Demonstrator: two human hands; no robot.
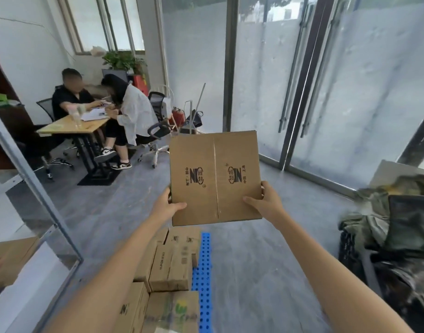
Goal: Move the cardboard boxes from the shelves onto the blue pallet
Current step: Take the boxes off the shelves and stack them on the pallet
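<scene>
left hand [169,207] and right hand [266,203] grip the cardboard box [215,174] at its near corners, thumbs on top, to carry it level. it hangs at 12 o'clock of the blue pallet [202,260] and its stacked boxes [172,267].

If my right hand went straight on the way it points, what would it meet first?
The box: your right hand grips its near corner. What lies beyond is hidden behind it.

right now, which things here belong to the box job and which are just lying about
Job: cardboard box held by left hand and right hand; stacked boxes; blue pallet.
Lying about: desk, office chair, fire extinguisher, potted plant.
</scene>
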